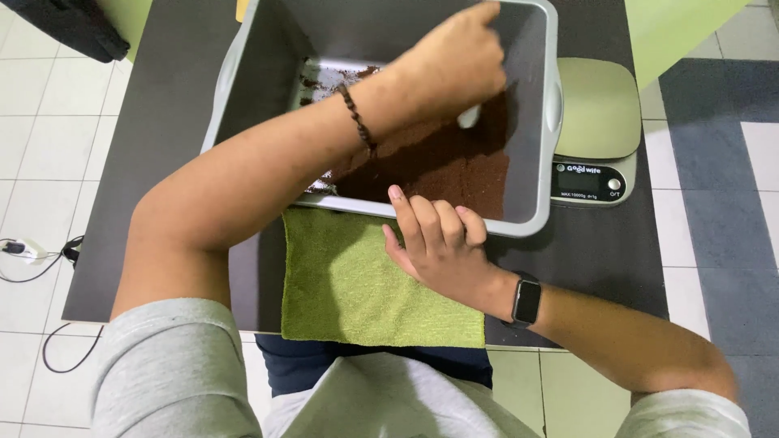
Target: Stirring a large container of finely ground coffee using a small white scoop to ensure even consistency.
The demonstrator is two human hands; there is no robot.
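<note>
In the grey bin (531,122) on the dark table (162,162), brown powder (454,166) covers the near right part of the floor, with pale bottom bared at the far left. The left hand (454,61) reaches across, closed on a small white scoop (469,118) at the powder. The right hand (434,243), fingers loosely curled, steadies the bin's near rim. This looks like gathering powder; next calls for a level, full scoop. A green cloth (349,284) lies below, a scale (596,130) to the right.
</note>
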